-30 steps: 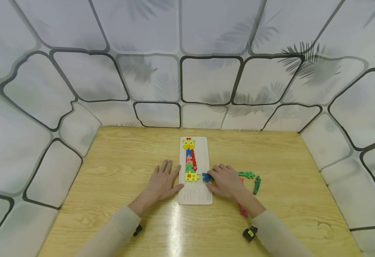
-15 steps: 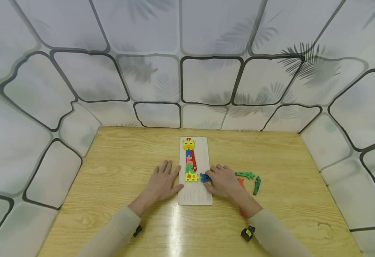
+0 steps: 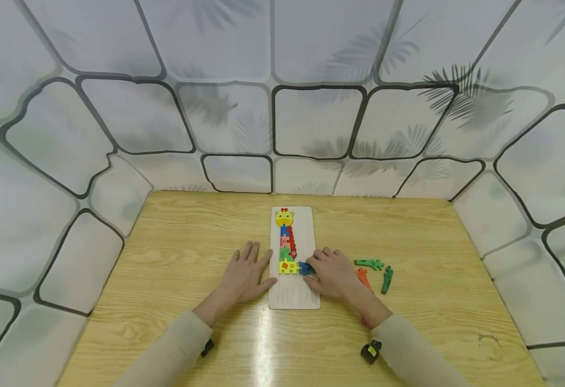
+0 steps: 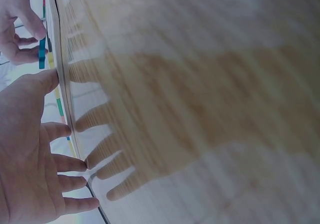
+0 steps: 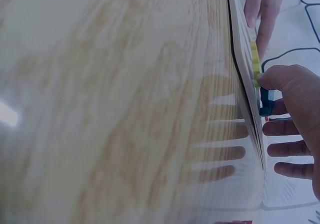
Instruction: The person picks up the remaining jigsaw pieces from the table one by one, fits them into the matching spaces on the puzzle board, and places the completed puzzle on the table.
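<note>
A giraffe jigsaw puzzle lies on a pale wooden board (image 3: 294,295), its yellow head (image 3: 284,217) at the far end. Below the head come blue, pink and green neck pieces, a red mane strip (image 3: 292,242) and a yellow body piece (image 3: 288,267). My right hand (image 3: 333,273) pinches a blue puzzle piece (image 3: 305,268) between thumb and forefinger, right at the yellow piece's right edge. In the right wrist view this blue piece (image 5: 266,102) stands a little above the board. My left hand (image 3: 248,274) lies with fingers spread, thumb and forefinger touching the board's left edge.
To the right on the wooden table (image 3: 432,258) lie a green puzzle piece (image 3: 369,264), a dark green one (image 3: 387,280) and an orange one (image 3: 363,277). A pink-red piece is mostly hidden under the right forearm. Patterned white walls (image 3: 311,118) surround the table.
The right hand has slid left with the blue piece, from a gap beside the yellow piece to right against it. The left hand has stayed in place.
</note>
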Tool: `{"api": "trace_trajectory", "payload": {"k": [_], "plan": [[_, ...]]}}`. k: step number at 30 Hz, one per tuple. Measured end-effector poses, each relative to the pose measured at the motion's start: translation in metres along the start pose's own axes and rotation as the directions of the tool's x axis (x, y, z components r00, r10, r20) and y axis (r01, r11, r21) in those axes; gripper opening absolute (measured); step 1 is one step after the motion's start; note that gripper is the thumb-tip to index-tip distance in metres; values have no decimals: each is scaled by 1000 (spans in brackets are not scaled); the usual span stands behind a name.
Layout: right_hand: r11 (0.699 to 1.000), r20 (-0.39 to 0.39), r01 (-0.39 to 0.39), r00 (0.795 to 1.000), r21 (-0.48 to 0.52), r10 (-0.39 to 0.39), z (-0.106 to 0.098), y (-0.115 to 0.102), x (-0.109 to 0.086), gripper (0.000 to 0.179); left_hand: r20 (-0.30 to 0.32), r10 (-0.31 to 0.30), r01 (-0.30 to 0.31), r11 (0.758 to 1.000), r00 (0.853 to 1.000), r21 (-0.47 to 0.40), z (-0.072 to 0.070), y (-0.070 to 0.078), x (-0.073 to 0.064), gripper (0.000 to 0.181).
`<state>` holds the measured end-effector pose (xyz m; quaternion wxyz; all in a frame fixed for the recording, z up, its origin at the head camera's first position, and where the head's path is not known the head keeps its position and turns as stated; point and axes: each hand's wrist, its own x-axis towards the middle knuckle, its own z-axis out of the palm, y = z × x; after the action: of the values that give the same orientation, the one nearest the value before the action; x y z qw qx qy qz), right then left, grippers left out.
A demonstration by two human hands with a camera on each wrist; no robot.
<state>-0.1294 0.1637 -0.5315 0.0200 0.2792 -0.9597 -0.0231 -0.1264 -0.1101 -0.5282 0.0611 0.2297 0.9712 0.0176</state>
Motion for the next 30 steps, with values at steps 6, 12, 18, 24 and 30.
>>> {"api": "trace_trajectory", "payload": {"k": [6, 12, 18, 24, 30], "plan": [[1000, -32, 17, 999, -14, -17, 1, -1, 1, 46, -7, 2, -2, 1000, 1000, 2, 0, 0, 0, 79], [1000, -31, 23, 999, -17, -24, 2, -1, 2, 46, -12, 4, -4, 1000, 1000, -2, 1, 0, 0, 79], [1000, 1, 17, 1000, -20, -17, 1, -2, 3, 47, -18, 5, -5, 1000, 1000, -5, 1, 0, 0, 79], [999, 19, 14, 1000, -30, -13, 0, -3, 4, 48, -18, 6, -6, 1000, 1000, -2, 1, 0, 0, 79], [1000, 26, 6, 1000, -27, -5, 1, -4, 4, 49, -13, 5, -5, 1000, 1000, -5, 1, 0, 0, 79]]}}
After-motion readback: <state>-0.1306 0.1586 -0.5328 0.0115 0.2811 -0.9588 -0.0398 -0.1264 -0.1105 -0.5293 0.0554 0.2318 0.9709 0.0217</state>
